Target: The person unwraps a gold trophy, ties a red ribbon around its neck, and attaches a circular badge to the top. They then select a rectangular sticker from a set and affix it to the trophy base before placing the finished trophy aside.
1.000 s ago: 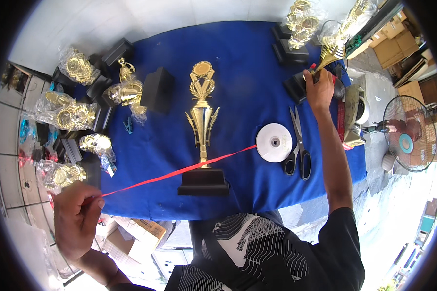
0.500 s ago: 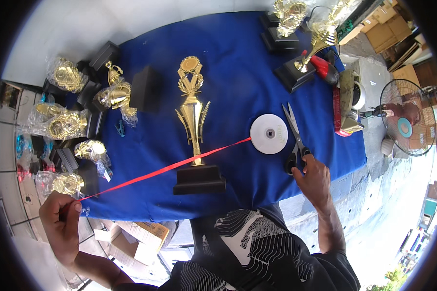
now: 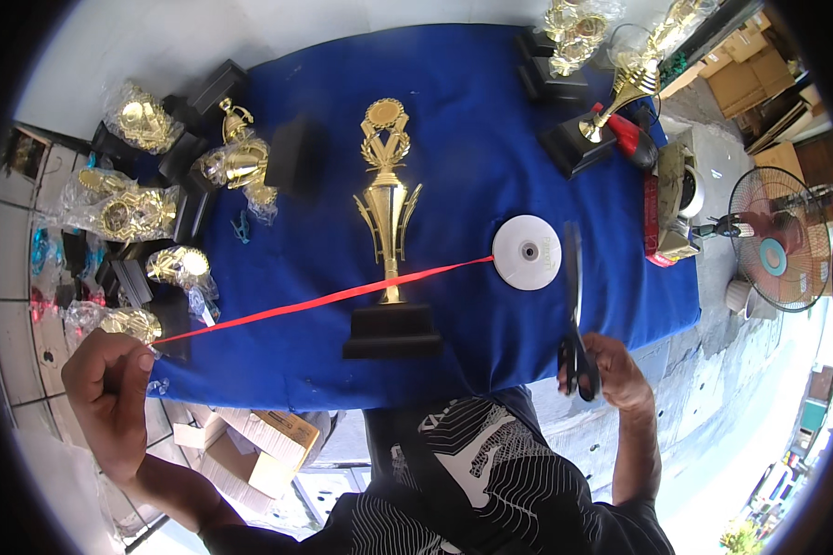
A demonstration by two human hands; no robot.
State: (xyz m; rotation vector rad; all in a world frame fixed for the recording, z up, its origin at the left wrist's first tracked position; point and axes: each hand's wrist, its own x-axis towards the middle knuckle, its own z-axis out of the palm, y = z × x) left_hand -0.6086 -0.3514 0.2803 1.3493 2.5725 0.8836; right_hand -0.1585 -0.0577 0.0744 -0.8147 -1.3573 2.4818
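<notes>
Between the pinched fingers of my left hand (image 3: 111, 393), at the table's left front, is the end of a red ribbon (image 3: 324, 295). The ribbon runs taut to a round white spool (image 3: 518, 270) on the right, crossing over the stem of a gold trophy (image 3: 387, 213). That trophy lies in the middle on a blue cloth, its dark base toward me. My right hand (image 3: 627, 379) grips black-handled scissors (image 3: 577, 356) by the handles near the front edge. Their blades point away from me, right of the spool, and look blurred and nearly closed.
Plastic-wrapped gold trophies (image 3: 125, 217) and dark bases crowd the left side of the blue cloth (image 3: 472, 111). Another trophy (image 3: 611, 111) and a red heat gun or dryer (image 3: 631, 139) are at the back right. A fan (image 3: 776, 240) stands beyond the right edge; cardboard boxes (image 3: 250, 449) sit below the front left.
My right hand has lifted the scissors from the cloth and drawn them closer to me. The left hand still pinches the stretched ribbon. The whole view has shifted slightly.
</notes>
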